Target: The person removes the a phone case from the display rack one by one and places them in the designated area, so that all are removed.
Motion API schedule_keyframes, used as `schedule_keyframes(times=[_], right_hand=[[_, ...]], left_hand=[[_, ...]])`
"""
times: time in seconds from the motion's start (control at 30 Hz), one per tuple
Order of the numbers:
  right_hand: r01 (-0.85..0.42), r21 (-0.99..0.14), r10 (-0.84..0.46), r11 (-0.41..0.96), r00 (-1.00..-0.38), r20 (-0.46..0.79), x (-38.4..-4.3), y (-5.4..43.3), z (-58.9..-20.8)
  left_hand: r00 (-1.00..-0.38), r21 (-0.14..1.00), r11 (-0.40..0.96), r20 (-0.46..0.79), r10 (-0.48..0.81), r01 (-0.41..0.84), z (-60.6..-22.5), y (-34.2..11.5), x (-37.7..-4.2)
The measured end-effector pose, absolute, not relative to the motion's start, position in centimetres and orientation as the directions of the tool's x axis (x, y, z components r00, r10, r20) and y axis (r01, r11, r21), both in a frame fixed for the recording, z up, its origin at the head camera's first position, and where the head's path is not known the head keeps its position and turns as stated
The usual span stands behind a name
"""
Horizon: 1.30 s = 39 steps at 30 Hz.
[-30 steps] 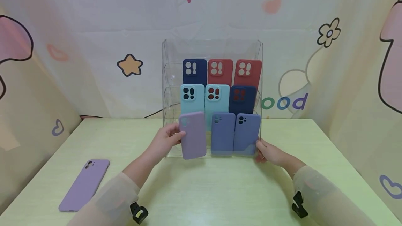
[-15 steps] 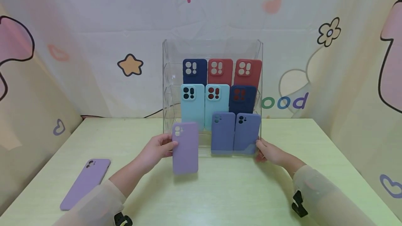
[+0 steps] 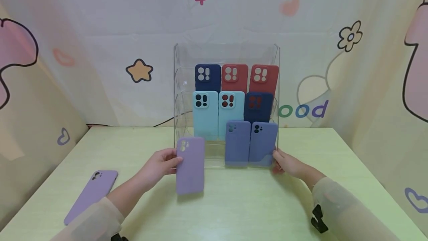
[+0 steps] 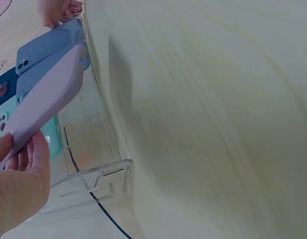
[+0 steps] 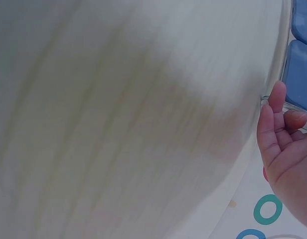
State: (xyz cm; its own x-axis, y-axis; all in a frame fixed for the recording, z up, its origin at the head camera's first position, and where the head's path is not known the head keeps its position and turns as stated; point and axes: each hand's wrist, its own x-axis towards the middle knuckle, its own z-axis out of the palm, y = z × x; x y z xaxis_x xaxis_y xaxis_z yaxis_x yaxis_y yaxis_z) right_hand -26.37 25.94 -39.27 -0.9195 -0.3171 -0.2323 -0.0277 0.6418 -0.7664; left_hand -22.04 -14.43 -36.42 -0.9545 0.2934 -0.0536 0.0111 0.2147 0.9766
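Head view: left hand (image 3: 162,163) pinches light-purple rectangular phone case (image 3: 190,168) before clear plastic rack (image 3: 215,156), right hand (image 3: 287,163) gripping rack's edge

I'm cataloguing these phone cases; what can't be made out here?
Head: lower part of the top-left navy phone case, behind the left light-blue phone case.
Head: part of the tabletop lavender phone case, behind the left sleeve.
Left wrist: near end of the held lavender phone case, partly behind the left grip.
Right wrist: camera cutouts of the blue phone cases, beyond the right edge.
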Motion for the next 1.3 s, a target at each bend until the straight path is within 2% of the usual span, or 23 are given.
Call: schedule_keyframes(times=[0.4,1.3], right_hand=[[-0.026,-0.775,-0.320,0.632,-0.919,-0.230,-26.3,26.0,-39.4],[-0.029,-0.768,-0.324,0.639,-0.916,-0.235,-26.3,26.1,-39.4]], left_hand=[[-0.942,0.973,0.229,-0.054,0.331,0.024,-36.6,-15.3,-21.5],[-0.952,0.972,0.233,-0.069,0.297,0.002,-37.1,-18.8,-20.3]])
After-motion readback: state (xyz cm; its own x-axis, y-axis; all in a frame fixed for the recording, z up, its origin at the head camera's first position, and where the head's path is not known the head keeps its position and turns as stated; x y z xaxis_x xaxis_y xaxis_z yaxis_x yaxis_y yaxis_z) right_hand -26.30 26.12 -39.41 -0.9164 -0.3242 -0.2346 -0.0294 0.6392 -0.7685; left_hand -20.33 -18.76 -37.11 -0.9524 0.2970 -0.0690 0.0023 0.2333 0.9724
